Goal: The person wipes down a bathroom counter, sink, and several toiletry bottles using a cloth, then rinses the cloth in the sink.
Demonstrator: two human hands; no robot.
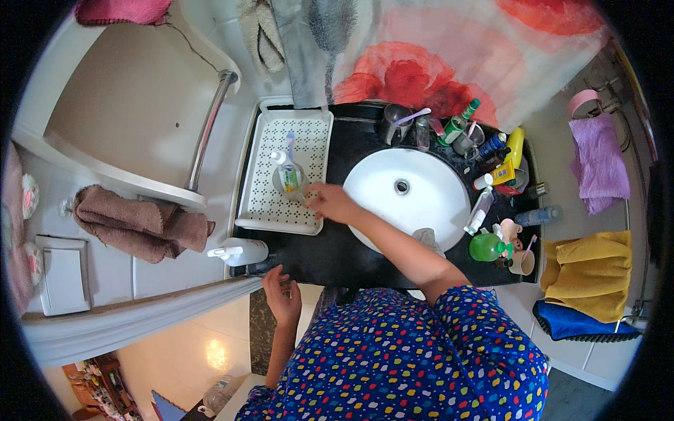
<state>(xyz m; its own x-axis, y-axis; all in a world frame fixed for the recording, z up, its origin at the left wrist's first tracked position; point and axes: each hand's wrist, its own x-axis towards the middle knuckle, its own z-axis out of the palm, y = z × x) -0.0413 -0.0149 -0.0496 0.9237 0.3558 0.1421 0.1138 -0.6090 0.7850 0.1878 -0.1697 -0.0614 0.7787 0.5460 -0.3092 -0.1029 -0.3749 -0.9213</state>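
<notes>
A white perforated tray point(317, 140) stands on the black counter to the left of the basin. In it a clear cup point(298, 188) holds a white-capped toothpaste tube point(288, 179) and a toothbrush point(290, 140). My right hand point(331, 202) reaches across the basin to the cup's right side, its fingers a little bent and apart. Whether the fingertips touch the cup I cannot tell. My left hand point(282, 298) hangs by the counter's front edge, holding nothing, with its fingers loosely spread. Closest to it is a white pump bottle point(246, 252).
The white basin point(439, 182) is set in the black counter point(323, 256). Crowding its right and far rim are several bottles, cups and tubes, including a green bottle point(484, 247) and a yellow tube point(503, 172). A brown towel point(133, 217) hangs at left, a mustard towel point(590, 270) at right.
</notes>
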